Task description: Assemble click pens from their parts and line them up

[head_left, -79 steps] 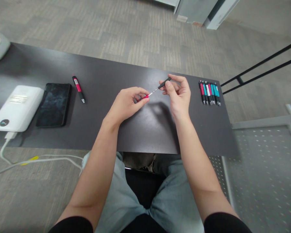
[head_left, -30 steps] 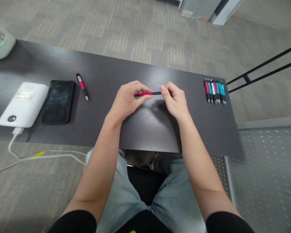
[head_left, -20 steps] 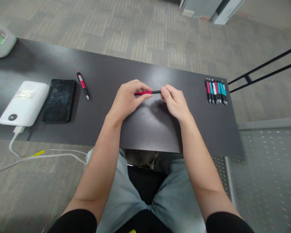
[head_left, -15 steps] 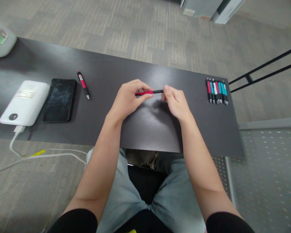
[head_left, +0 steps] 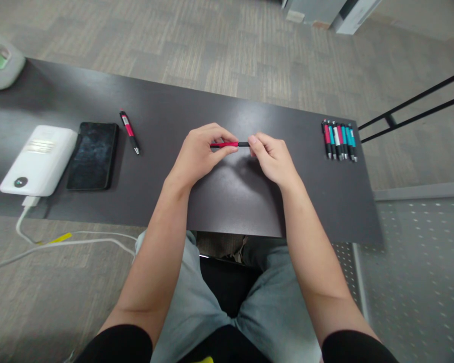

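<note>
A red and black pen (head_left: 227, 144) lies level between my two hands, above the middle of the dark table. My left hand (head_left: 206, 148) pinches its red barrel between thumb and fingers. Around the black grip end on the right, the thumb and fingers of my right hand (head_left: 270, 154) are closed, hiding the tip. Off to the left, another red and black pen (head_left: 129, 130) rests by itself on the table. A row of several red, teal and white pens (head_left: 339, 141) lies side by side at the right end.
On the left of the table (head_left: 162, 196) are a black tablet-like device (head_left: 94, 156) and a white power bank (head_left: 40, 159) with a white cable (head_left: 20, 227) running off the near edge. A pale rounded object (head_left: 7, 70) stands at the far left corner. Black metal bars (head_left: 412, 106) rise beyond the right end.
My right hand's thumb and fingers have shifted left along the pen's black end, covering more of it. My left hand keeps its hold on the red barrel.
</note>
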Demonstrator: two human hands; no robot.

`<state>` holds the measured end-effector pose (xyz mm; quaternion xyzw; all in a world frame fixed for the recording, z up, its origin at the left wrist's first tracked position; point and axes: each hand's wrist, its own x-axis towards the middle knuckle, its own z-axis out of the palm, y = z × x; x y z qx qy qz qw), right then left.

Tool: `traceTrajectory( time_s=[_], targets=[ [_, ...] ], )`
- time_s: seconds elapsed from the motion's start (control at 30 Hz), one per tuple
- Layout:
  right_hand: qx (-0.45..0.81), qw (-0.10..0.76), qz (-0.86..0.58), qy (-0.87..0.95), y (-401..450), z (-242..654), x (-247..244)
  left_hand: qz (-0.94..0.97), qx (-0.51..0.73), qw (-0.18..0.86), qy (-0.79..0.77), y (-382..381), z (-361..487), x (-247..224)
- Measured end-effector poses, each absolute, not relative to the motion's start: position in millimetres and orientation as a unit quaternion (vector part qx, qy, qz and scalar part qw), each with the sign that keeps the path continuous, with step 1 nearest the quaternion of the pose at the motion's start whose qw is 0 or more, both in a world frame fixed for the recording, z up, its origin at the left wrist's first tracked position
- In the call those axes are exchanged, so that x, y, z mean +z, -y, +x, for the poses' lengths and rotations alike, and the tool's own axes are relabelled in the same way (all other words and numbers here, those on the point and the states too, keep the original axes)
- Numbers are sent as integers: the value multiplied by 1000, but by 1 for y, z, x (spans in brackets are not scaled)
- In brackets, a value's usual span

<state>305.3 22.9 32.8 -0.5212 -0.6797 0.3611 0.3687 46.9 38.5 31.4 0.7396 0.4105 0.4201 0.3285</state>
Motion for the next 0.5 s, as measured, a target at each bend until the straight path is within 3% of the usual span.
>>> traceTrajectory(
  time_s=[0.5],
  targets=[
    [363, 403, -506, 671, -23, 307, 32, 742, 419, 327, -410, -38, 47, 30]
  ],
)
